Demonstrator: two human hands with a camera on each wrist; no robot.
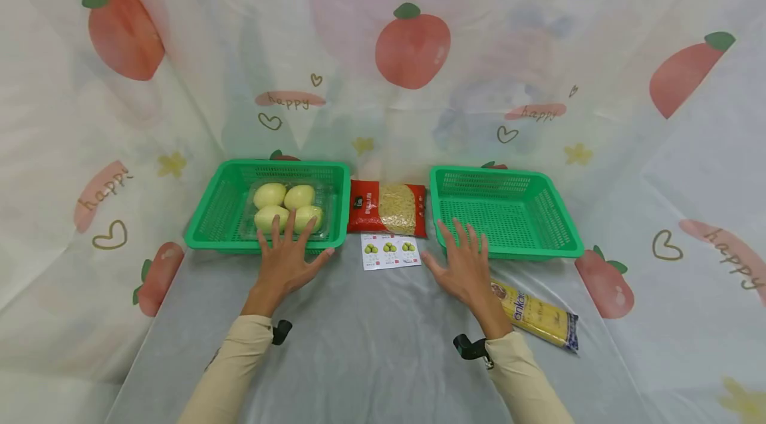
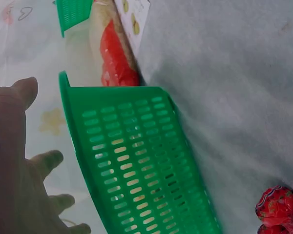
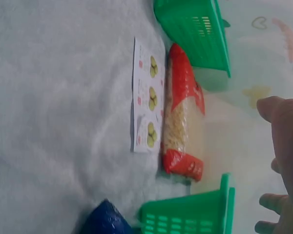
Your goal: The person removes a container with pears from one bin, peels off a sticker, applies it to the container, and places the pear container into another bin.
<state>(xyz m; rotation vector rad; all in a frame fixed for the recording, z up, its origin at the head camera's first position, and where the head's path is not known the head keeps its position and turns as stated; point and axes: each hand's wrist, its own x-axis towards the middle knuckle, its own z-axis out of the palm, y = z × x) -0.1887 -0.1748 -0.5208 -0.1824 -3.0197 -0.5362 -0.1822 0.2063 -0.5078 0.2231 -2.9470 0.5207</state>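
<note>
My left hand (image 1: 286, 263) is held with spread fingers above the front rim of the left green basket (image 1: 209, 211). Inside that basket sits a clear plastic box (image 1: 247, 221) with several pale yellow-green fruits (image 1: 270, 195); my fingertips overlap the front ones. My right hand (image 1: 462, 270), fingers also spread, hovers at the front left corner of the right green basket (image 1: 562, 228). Neither hand holds anything. A yellow packet (image 1: 541, 316) of what looks like pasta lies on the table beside my right wrist, partly hidden by the forearm.
Between the baskets lies a red bag (image 1: 397, 208) with a clear window showing pale pieces. A white card (image 1: 391, 252) printed with green fruits lies in front of it. In the left wrist view, a red patterned wrapped item (image 2: 277, 207) rests on the grey cloth. A printed curtain stands behind.
</note>
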